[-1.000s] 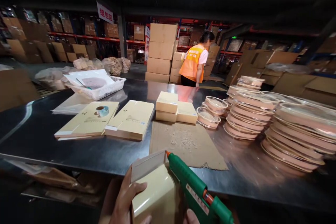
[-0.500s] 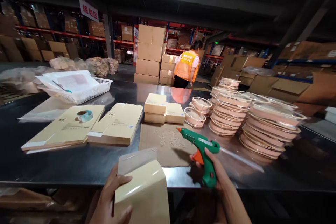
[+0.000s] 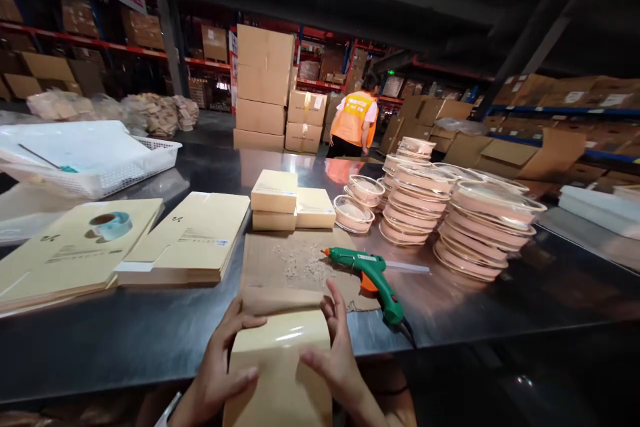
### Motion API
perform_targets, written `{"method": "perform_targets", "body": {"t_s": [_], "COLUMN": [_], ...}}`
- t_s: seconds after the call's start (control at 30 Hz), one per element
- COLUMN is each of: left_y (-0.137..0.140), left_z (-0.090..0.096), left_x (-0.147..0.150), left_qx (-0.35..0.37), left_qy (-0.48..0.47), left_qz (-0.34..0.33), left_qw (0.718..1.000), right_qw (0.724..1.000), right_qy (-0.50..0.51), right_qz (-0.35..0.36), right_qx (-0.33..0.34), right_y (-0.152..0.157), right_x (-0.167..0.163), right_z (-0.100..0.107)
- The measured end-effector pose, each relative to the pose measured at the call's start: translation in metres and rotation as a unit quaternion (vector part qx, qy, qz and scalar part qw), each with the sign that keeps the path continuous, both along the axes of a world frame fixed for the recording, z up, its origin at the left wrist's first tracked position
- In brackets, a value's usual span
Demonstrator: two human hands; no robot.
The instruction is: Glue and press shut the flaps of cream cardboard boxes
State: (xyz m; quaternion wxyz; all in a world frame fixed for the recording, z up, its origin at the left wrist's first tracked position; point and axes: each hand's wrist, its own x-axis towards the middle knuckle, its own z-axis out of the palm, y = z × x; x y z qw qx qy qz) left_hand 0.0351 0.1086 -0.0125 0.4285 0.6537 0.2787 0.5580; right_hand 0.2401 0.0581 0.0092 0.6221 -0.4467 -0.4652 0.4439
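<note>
Box (image 3: 280,367) of tan card sits gripped between both hands at the table's near edge, the left hand (image 3: 217,373) clasping its side and the right hand (image 3: 333,353) pressing fingers (image 3: 334,307) on the folded top flap (image 3: 280,300). The glue gun (image 3: 373,273) lies released on the cardboard sheet (image 3: 300,260) beside it; the closing step appears underway, and firm, even pressure along the flap looks needed next.

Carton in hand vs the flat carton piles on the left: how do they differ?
The carton is opened into a box shape, top flap raised; the piles lie folded flat. It is gripped at the table edge by the left hand and right hand; the piles rest untouched, stacked. Both are the same tan card.
</note>
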Motion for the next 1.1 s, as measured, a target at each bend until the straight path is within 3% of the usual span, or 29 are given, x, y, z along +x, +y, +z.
{"method": "perform_targets", "body": {"t_s": [0.1, 0.17, 0.3, 0.4, 0.6, 0.97, 1.1], "left_y": [-0.005, -0.007, -0.008, -0.009, -0.011, -0.011, -0.012], "left_z": [0.002, 0.009, 0.028, 0.037, 0.036, 0.050, 0.047], "left_x": [0.000, -0.001, -0.007, -0.009, -0.005, -0.016, -0.017], "left_qx": [-0.032, -0.012, 0.042, 0.057, 0.030, 0.109, 0.101], "left_qy": [-0.110, -0.127, 0.034, 0.083, 0.081, 0.143, 0.129], "left_qz": [0.010, 0.025, 0.002, -0.011, 0.007, -0.028, -0.037], "left_qw": [0.993, 0.992, 0.999, 0.995, 0.996, 0.983, 0.986], "right_qw": [0.998, 0.993, 0.983, 0.976, 0.978, 0.966, 0.972], "right_qy": [-0.007, -0.026, -0.089, -0.120, -0.112, -0.169, -0.161], "right_qz": [-0.028, -0.041, -0.020, -0.009, -0.009, 0.053, 0.051], "right_qx": [0.058, 0.108, 0.158, 0.179, 0.174, 0.189, 0.165], "right_y": [-0.002, -0.002, -0.001, 0.000, 0.000, -0.002, -0.004], "right_x": [0.001, 0.000, -0.003, -0.004, -0.004, -0.002, -0.004], "right_z": [-0.005, 0.000, 0.015, 0.022, 0.025, 0.031, 0.027]}}
